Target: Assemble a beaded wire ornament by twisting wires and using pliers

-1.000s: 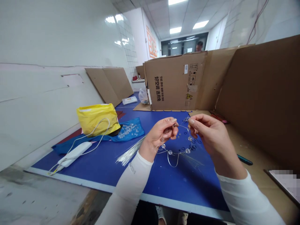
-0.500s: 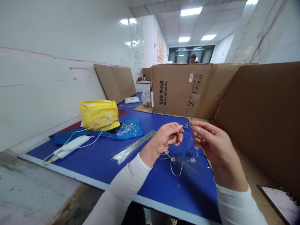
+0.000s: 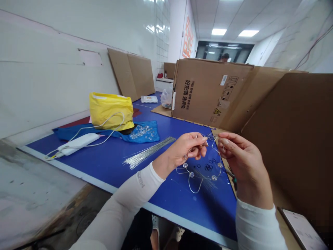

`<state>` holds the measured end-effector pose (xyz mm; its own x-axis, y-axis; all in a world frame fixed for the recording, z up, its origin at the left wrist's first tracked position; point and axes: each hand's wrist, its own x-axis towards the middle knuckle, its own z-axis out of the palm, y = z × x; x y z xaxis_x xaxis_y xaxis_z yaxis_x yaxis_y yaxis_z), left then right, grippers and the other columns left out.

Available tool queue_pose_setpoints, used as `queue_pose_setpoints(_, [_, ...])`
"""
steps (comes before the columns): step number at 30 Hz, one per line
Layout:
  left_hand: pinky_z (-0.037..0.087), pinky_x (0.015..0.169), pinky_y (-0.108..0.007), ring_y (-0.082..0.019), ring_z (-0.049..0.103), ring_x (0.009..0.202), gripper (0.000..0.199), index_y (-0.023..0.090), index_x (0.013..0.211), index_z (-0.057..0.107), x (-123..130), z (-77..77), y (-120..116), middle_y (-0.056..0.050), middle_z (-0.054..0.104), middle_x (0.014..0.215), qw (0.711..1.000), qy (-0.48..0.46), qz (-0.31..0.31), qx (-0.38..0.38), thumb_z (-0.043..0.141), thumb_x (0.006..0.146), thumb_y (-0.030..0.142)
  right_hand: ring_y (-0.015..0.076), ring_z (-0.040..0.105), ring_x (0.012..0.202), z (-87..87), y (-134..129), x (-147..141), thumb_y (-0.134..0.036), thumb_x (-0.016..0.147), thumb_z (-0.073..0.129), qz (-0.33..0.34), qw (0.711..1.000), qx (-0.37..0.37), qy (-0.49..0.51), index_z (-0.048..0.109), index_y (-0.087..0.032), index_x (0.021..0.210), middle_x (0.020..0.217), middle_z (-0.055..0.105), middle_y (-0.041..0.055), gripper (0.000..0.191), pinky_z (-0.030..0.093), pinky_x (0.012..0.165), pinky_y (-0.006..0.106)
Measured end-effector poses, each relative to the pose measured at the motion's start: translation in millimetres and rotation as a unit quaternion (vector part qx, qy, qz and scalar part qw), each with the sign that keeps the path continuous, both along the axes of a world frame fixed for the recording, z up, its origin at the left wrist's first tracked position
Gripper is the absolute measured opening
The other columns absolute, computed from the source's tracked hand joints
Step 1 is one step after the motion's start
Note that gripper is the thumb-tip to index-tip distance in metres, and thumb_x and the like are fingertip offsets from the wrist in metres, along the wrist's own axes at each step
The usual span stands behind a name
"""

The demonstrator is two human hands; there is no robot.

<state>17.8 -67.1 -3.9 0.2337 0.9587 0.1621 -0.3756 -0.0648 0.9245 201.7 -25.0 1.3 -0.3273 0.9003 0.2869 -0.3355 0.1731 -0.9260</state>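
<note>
My left hand (image 3: 187,150) is closed in a pinch on a thin beaded wire, with part of the wire tucked under its curled fingers. My right hand (image 3: 246,163) pinches the same wire a short way to the right, thumb against forefinger. Below and between the hands hangs a loop of the beaded wire (image 3: 191,174), carrying several clear round beads and a bare bent loop at its bottom. The fingers hide the ends of the wire. On the blue table under it lie several small black rings (image 3: 208,167) and some fine loose wires (image 3: 206,181).
Left of my hands lies a bundle of straight wires (image 3: 149,152). Clear beads (image 3: 142,132) rest on a blue cloth (image 3: 155,137) beside a yellow bag (image 3: 111,113). A white power strip (image 3: 78,144), a large cardboard box (image 3: 203,97) and a phone (image 3: 303,225) surround the spot.
The view has tilted down and rolled slightly, so the table items sit higher. Both hands keep their pinch on the beaded wire, and more of the wire near my right fingers shows.
</note>
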Motion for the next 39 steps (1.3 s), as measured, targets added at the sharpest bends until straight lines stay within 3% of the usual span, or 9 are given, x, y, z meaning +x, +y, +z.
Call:
queue_pose_setpoints(14, [0.04, 0.049, -0.019, 0.0, 0.035, 0.033, 0.019, 0.017, 0.084, 0.052, 4.2, 13.8, 2.6, 0.002, 0.069, 0.06, 0.997, 0.051, -0.063, -0.004, 0.056, 0.101, 0.025, 0.0095, 0.054, 0.055, -4.2, -0.3, 4.8, -0.027, 0.079, 0.083, -0.116, 0.987, 0.098, -0.052, 0.081, -0.023, 0.09, 0.065, 0.065, -0.0021, 0.011, 0.044, 0.05, 0.023])
queue_pose_setpoints(18, [0.041, 0.048, -0.018, -0.001, 0.036, 0.033, 0.016, 0.018, 0.088, 0.051, 4.2, 10.2, 4.9, 0.001, 0.071, 0.061, 0.995, 0.055, -0.078, 0.005, 0.056, 0.101, 0.027, 0.0098, 0.053, 0.055, -6.2, -0.7, 6.0, -0.026, 0.081, 0.08, -0.12, 0.984, 0.103, -0.08, 0.083, -0.024, 0.098, 0.063, 0.063, -0.0026, 0.017, 0.043, 0.05, 0.024])
queue_pose_setpoints(26, [0.035, 0.044, -0.018, -0.001, 0.037, 0.033, 0.021, 0.017, 0.088, 0.053, 3.6, 6.6, 5.5, 0.0, 0.071, 0.061, 0.994, 0.067, -0.088, 0.005, 0.065, 0.095, 0.033, 0.0084, 0.051, 0.051, -11.5, 1.5, 0.0, -0.026, 0.082, 0.08, -0.116, 0.986, 0.091, -0.081, 0.08, -0.021, 0.086, 0.059, 0.06, -0.0034, 0.007, 0.039, 0.048, 0.022])
queue_pose_setpoints(32, [0.033, 0.044, -0.018, -0.001, 0.038, 0.033, 0.021, 0.018, 0.086, 0.051, 4.3, 10.8, 2.5, 0.001, 0.07, 0.06, 0.993, 0.084, -0.081, -0.012, 0.062, 0.097, 0.031, 0.0076, 0.05, 0.046, -8.7, -4.2, -6.6, -0.022, 0.077, 0.08, -0.151, 0.983, 0.084, -0.07, 0.079, -0.02, 0.08, 0.057, 0.06, -0.0041, 0.004, 0.038, 0.043, 0.021])
queue_pose_setpoints(39, [0.034, 0.044, -0.017, -0.001, 0.037, 0.033, 0.02, 0.018, 0.087, 0.051, 3.2, 8.7, 4.9, 0.001, 0.071, 0.061, 0.992, 0.088, -0.088, -0.011, 0.061, 0.098, 0.031, 0.0076, 0.051, 0.046, -7.2, -2.2, -5.3, -0.023, 0.074, 0.081, -0.131, 0.988, 0.069, -0.038, 0.079, -0.02, 0.079, 0.058, 0.061, -0.0033, 0.006, 0.04, 0.042, 0.021])
